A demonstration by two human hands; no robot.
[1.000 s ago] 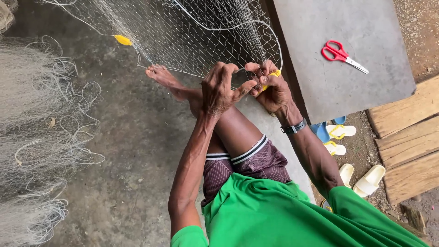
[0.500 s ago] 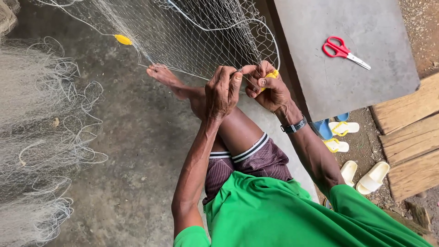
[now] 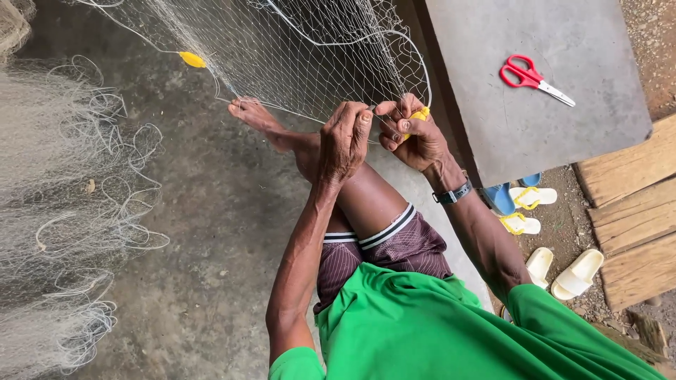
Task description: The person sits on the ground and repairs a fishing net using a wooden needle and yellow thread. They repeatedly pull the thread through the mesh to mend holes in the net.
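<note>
Hard to make out: the fine mesh of the fishing net point(image 3: 296, 56) where it met the fingers, and just which strand was pinched. Cut off at the top edge, the net; hidden under the fingers, most of a small yellow tool point(image 3: 418, 115), only its tip showing. Cut off at the left edge too, the heaped pale netting point(image 3: 63, 211) on the concrete floor point(image 3: 211, 232).

Left hand point(image 3: 343, 141) raised at about 12 o'clock from the knees, knuckles up, fingers curled, thumb and forefinger pressed together on a net strand. Right hand point(image 3: 415, 137) just beside it at 3 o'clock, nearly touching, closed around the yellow tool, wrist bent, a dark watch point(image 3: 453, 192) on it. Both forearms stretched forward from green sleeves. Bare foot point(image 3: 253, 116) at 10 o'clock from the hands, against the net's lower cord.

Yellow float point(image 3: 191, 59) on the net's edge line at 10 o'clock, well apart. Red-handled scissors point(image 3: 531, 77) on the grey surface point(image 3: 549, 134) at 2 o'clock. Sandals point(image 3: 535, 211) on the ground at 4 o'clock.
</note>
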